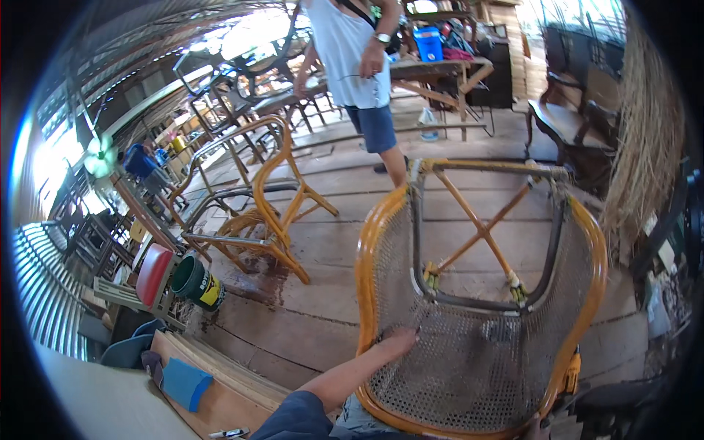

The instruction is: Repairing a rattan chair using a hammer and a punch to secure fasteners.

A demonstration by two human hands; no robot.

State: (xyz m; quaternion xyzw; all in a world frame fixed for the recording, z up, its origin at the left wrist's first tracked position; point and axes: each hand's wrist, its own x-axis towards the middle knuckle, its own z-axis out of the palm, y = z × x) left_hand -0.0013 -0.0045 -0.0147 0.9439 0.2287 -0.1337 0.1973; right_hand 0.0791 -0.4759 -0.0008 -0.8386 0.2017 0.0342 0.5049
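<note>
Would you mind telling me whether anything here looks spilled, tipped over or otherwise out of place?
Yes: a green can lies on its side beside a dark wet-looking patch on the floorboards. The left hand rests on a cane chair turned bottom-up; the right hand is not clearly visible.

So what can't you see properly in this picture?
- Left hand, head view: the fingers lie behind the woven chair mesh, so its grip is unclear.
- Right hand: cut off by the lower edge, only a sliver shows.
- Yellow tool: half hidden behind the chair's rim.
- Other person: cut off above the shoulders by the top edge.
</note>
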